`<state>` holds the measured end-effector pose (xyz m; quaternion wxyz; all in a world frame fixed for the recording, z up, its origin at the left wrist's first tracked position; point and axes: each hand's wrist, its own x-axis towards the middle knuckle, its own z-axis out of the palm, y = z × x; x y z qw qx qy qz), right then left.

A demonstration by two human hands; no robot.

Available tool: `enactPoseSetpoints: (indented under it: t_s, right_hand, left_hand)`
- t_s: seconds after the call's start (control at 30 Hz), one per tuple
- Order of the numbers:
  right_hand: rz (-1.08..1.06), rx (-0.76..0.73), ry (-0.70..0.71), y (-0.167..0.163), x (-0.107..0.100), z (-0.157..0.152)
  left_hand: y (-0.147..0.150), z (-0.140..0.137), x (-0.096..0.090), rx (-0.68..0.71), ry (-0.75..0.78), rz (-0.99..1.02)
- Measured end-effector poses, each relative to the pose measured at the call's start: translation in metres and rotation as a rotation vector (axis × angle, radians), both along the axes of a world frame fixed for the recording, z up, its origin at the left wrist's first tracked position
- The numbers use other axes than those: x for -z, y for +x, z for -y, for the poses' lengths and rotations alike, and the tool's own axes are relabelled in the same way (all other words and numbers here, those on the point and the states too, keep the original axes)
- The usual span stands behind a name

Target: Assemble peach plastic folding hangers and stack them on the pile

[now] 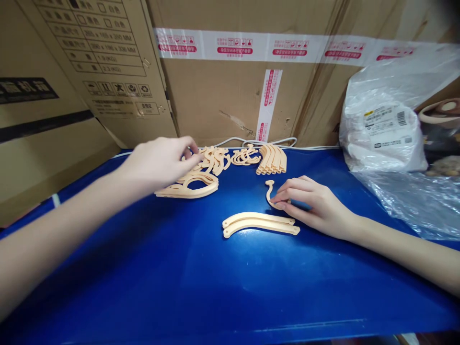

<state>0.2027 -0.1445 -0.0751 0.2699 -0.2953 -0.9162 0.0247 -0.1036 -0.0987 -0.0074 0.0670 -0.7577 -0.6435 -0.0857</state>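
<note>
At the right hand (318, 207), finger and thumb are narrowly pinching a curved hook (269, 192), with two strips (260, 223) lying just on that grip's near side. The left hand (160, 160) is hovering by a pile of pieces (217, 160); whether it is holding any, I cannot tell. Pinching lightly should be keeping the hook steady. Beyond the left hand, a box (125, 98) is showing "1.9(KG)" and "2.3(KG)".

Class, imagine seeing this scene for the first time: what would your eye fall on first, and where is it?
Probably the vivid blue tabletop across the lower half, with two pale curved strips lying side by side near its middle. Just beyond them, the right hand grips a small hook-shaped piece, while the left hand is by the jumbled pale pieces farther back.
</note>
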Motion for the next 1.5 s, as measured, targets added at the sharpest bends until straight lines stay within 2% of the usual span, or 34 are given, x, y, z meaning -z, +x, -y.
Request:
enactPoseSetpoints:
  t_s: [0.07,0.17,0.3,0.43,0.53,0.83,1.2,1.5]
  right_hand:
    - [0.002,0.002,-0.012,0.000,0.000,0.000]
    - [0.003,0.010,-0.034,0.001,0.000,-0.001]
    - [0.006,0.009,-0.041,0.001,0.000,-0.001]
    - [0.002,-0.005,-0.024,0.002,0.000,-0.002]
    - [0.010,-0.013,-0.018,0.003,0.000,-0.003]
    - [0.029,-0.015,-0.030,0.006,0.000,-0.005]
    - [0.028,-0.022,-0.006,0.009,-0.001,-0.002]
    - [0.032,-0.023,-0.010,0.011,-0.002,-0.001]
  left_hand:
    - [-0.016,-0.027,-0.004,-0.043,-0.016,0.007]
    - [-0.026,-0.058,-0.001,-0.002,-0.104,0.106]
    - [-0.012,-0.080,0.005,0.015,-0.135,0.091]
    - [0.008,-0.093,0.005,-0.070,-0.199,0.021]
    - [0.014,-0.102,0.003,-0.080,-0.213,0.008]
    - [0.041,-0.099,0.006,0.061,-0.188,-0.006]
    - [0.074,-0.105,0.001,-0.020,-0.228,-0.144]
    - [0.077,-0.109,0.000,0.008,-0.177,-0.129]
